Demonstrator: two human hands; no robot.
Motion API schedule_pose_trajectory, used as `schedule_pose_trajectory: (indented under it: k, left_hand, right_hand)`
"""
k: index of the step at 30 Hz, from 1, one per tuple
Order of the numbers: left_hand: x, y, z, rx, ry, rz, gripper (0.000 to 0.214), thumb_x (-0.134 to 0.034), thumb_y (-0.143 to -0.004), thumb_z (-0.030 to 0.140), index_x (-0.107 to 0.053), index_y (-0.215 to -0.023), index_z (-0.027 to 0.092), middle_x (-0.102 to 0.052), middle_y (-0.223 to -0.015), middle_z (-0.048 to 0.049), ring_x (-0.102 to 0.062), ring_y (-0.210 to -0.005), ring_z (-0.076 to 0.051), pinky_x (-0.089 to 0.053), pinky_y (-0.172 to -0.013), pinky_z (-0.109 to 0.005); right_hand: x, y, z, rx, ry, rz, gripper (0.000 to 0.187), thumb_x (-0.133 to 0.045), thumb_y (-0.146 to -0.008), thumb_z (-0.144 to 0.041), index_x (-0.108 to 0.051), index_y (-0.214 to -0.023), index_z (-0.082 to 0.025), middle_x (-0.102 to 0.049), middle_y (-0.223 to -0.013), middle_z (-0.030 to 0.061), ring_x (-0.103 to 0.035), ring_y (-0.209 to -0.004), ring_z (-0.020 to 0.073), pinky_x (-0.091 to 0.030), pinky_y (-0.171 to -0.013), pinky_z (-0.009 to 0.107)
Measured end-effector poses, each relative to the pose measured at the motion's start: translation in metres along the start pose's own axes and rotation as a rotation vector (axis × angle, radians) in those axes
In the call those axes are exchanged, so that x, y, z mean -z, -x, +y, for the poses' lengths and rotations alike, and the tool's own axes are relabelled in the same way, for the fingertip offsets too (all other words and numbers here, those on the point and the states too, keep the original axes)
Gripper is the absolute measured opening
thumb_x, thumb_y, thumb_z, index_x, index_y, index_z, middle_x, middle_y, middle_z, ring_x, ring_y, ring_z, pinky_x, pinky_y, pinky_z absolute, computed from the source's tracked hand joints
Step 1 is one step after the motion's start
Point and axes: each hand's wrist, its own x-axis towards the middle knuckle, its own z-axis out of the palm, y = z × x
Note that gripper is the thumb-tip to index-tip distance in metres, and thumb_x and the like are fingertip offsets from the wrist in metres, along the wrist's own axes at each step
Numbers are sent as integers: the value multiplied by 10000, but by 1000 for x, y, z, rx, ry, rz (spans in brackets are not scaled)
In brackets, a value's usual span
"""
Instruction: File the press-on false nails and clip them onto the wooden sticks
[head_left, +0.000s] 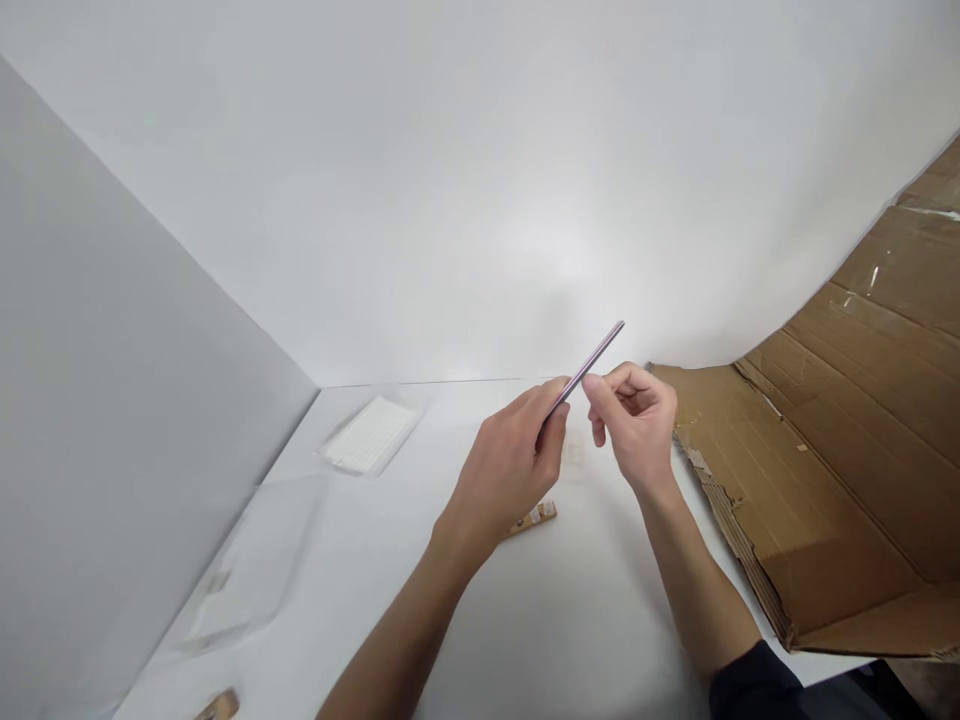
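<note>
Fingers of L hand [517, 445] grip thin purplish slab [598, 354] edge-on, prob. steadying it for R hand [636, 415], curled at 1 edge, grip unclear.

A slim, straight, flat-looking object [594, 359] in muted purple with a metallic sheen shows its narrow edge, so its broad faces can hardly be made out and its exact kind cannot be told. It is held in the air on a slant, the far end pointing up and to the right, the lower end tucked between thumb and fingers of the left grip [519, 445], which hides part of it. The right grip's [631, 408] thumb meets or nearly meets its edge about midway; contact is unclear.
</note>
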Motion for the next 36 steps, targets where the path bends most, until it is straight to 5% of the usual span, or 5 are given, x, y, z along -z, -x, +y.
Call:
schedule_pose_trajectory:
  k: [5,16,23,36]
  left_hand:
    - [-4,2,-1,53,75,15,198,-441,-1073,193,-631,-1023,223,-539,-700,33,-451,-577,-116,-380,-557,-239]
    - [-4,-1,5,98,149,75,197,-454,-1070,221,-639,-1003,223,-580,-671,31,-496,-557,-117,-403,-544,-238]
    - [-5,-2,4,72,95,163,180,-462,-1060,204,-637,-1020,221,-558,-690,35,-455,-556,-111,-397,-554,-236]
    - [-3,-3,4,33,94,129,184,-463,-1061,183,-630,-994,219,-564,-691,37,-456,-562,-108,-399,-565,-236]
  right_hand:
    - [2,-2,1,101,16,228,393,-795,-921,-477,-589,-698,-227,-596,-565,-39,-503,-401,99,-407,-355,245]
    - [-10,3,11,49,-31,55,366,-780,-936,-487,-616,-739,-226,-638,-595,-28,-552,-434,117,-486,-391,264]
    - [-11,6,13,93,-14,89,366,-748,-961,-493,-593,-754,-234,-619,-601,-38,-554,-442,116,-474,-385,253]
    - [-12,6,11,75,-111,14,311,-776,-953,-425,-618,-771,-228,-638,-619,-30,-558,-452,115,-493,-389,256]
